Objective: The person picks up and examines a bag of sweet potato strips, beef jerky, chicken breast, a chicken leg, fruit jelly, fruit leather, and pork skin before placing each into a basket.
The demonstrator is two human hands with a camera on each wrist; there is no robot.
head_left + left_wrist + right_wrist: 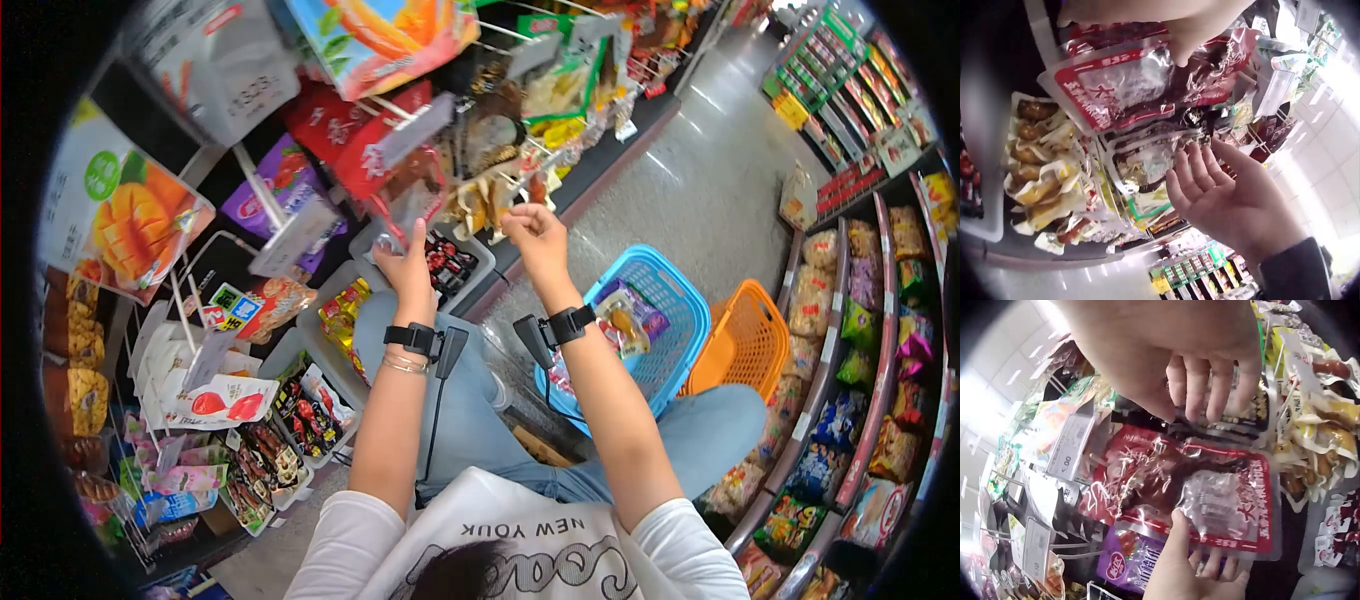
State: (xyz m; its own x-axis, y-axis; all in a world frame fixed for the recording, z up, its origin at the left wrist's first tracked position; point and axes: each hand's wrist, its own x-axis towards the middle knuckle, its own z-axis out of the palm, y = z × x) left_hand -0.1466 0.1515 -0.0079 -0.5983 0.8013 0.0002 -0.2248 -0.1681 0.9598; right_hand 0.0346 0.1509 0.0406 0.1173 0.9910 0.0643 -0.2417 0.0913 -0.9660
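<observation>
Thumb in front and fingers behind, my left hand (405, 275) (1166, 19) (1194, 575) pinches the edge of a clear-and-red snack package (415, 190) (1147, 81) (1210, 494). In the right wrist view, dark meat shows through its plastic. My right hand (540, 245) (1235, 206) (1172, 337) is close by, fingers loosely bent and holding nothing, in front of dark hanging packages (1154, 156) (1235, 412). A purple package (285, 185) (1132, 562) hangs beside the red one.
A blue basket (690, 310) with several packages stands by the person's knee, beside an orange basket (745, 340). Grey bins (470, 290) of small snacks lie below the hooks. Price tags (295, 235) (1072, 447) jut out. Stocked shelves (850, 370) line the right side.
</observation>
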